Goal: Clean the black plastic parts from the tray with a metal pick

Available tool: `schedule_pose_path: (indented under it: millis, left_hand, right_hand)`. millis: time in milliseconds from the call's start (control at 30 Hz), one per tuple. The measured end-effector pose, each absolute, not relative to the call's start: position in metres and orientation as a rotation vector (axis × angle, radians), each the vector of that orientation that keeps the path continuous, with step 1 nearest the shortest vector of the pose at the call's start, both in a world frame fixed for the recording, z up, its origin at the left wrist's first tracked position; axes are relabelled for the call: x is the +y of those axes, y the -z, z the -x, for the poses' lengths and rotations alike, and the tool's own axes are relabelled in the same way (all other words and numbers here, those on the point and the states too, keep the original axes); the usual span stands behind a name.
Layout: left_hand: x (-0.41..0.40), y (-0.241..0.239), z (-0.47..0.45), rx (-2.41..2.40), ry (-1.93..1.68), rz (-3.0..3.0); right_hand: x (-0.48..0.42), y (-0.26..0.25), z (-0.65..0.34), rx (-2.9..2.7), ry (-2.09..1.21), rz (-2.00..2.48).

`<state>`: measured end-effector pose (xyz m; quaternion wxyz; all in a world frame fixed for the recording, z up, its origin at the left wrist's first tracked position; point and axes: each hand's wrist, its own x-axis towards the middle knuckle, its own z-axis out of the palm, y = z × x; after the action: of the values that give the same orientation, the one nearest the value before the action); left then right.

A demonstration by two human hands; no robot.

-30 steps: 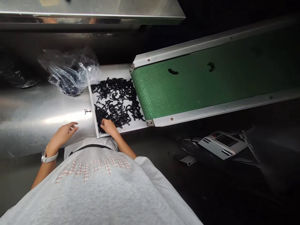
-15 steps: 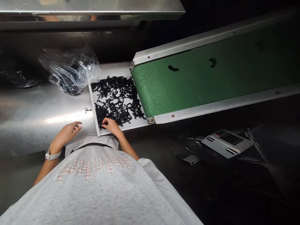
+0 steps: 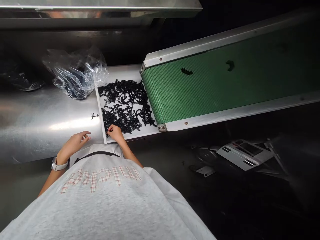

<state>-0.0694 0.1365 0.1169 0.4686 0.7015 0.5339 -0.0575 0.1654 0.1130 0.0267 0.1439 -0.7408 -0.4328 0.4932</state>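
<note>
A heap of small black plastic parts lies on a white tray at the foot of a green conveyor belt. My right hand sits at the tray's near left corner, fingers pinched on a black part at the heap's edge. My left hand, with a white watch on the wrist, rests on the steel table to the left of the tray, fingers loosely curled, nothing visible in it. One single black part lies on the steel just left of the tray.
A crumpled clear plastic bag with dark pieces inside sits behind the table's left part. Two black parts ride on the belt. A grey device lies on the dark floor to the right. A steel shelf runs overhead.
My right hand has shifted slightly left along the tray's near edge, and its fingers have closed on a part. My left hand has barely moved.
</note>
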Motion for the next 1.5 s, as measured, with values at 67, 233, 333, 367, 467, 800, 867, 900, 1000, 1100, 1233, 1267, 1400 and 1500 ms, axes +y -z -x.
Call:
schedule_pose_path:
  millis: [67,233,333,367,467,800,867,900,1000,1100,1233,1267,1400,1500]
  left_hand:
    - [0.137,-0.119,0.069,1.302,0.092,-1.692]
    - [0.139,-0.128,0.051,1.264,-0.139,-1.581]
    - [0.137,-0.132,0.024,1.17,-0.34,-1.463]
    - [0.136,-0.133,0.014,1.128,-0.406,-1.417]
    - [0.134,-0.137,-0.008,1.024,-0.56,-1.29]
    - [0.116,-0.173,-0.01,0.926,-0.81,-0.944]
    - [0.111,-0.181,-0.013,0.884,-0.822,-0.816]
    - [0.11,-0.184,-0.014,0.869,-0.824,-0.752]
    - [0.109,-0.19,-0.015,0.813,-0.82,-0.602]
    - [0.111,-0.193,-0.012,0.756,-0.817,-0.537]
    - [0.112,-0.189,-0.005,0.743,-0.816,-0.493]
    - [0.112,-0.187,-0.003,0.737,-0.814,-0.491]
    - [0.112,-0.181,0.003,0.706,-0.774,-0.542]
    - [0.112,-0.18,0.008,0.674,-0.779,-0.565]
  right_hand:
    - [0.112,-0.029,-0.172,-1.142,-1.412,2.087]
    - [0.104,-0.058,-0.189,-0.934,-1.384,1.88]
    - [0.099,-0.089,-0.19,-0.896,-1.328,1.705]
    - [0.098,-0.1,-0.189,-0.896,-1.303,1.643]
    - [0.098,-0.129,-0.183,-0.913,-1.249,1.486]
    - [0.082,-0.178,-0.149,-1.174,-0.875,1.41]
    - [0.079,-0.181,-0.144,-1.259,-0.799,1.391]
    - [0.078,-0.182,-0.143,-1.296,-0.776,1.379]
    - [0.077,-0.183,-0.142,-1.361,-0.741,1.356]
    - [0.077,-0.183,-0.142,-1.362,-0.736,1.353]
    - [0.076,-0.185,-0.144,-1.312,-0.77,1.376]
    - [0.075,-0.186,-0.144,-1.295,-0.784,1.385]
    - [0.071,-0.189,-0.146,-1.229,-0.831,1.412]
    - [0.068,-0.19,-0.146,-1.185,-0.839,1.404]
